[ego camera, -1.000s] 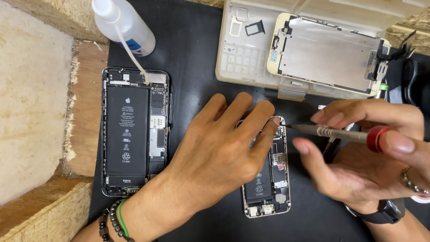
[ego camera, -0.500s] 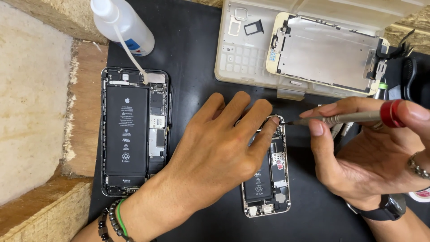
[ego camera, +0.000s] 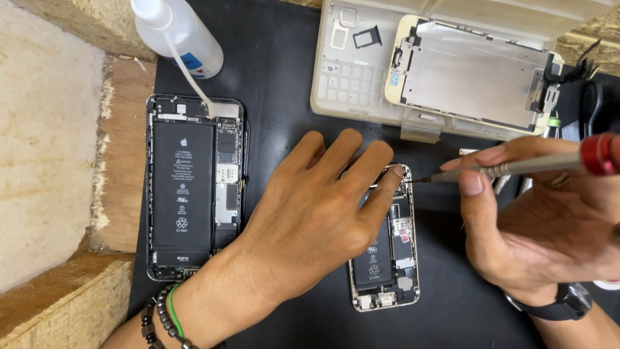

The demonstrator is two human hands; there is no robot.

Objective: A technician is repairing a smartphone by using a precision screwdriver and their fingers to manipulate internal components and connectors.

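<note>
The small opened phone with the gold metal frame and black battery [ego camera: 385, 258] lies flat on the black mat [ego camera: 284, 90] that covers the table, near the middle and toward my side. Its long axis runs away from me; the connector end points to me and the upper end points to the pale plastic parts tray [ego camera: 352, 77].

My left hand [ego camera: 310, 220] rests spread over the left half of it, fingers apart, and the index fingertip presses beside the upper corner. My right hand [ego camera: 542, 226] is closed on the thin grey screwdriver with the red cap [ego camera: 516, 167], which lies almost level, its tip at this same upper corner.

I think the tip should sit fully in the screw before I turn, with light pressure along the shaft, while the left hand stops the phone from sliding.

Well apart on the left lies a bigger opened phone with a black battery [ego camera: 194, 187], and a clear squeeze bottle [ego camera: 181, 32] is above it.
</note>
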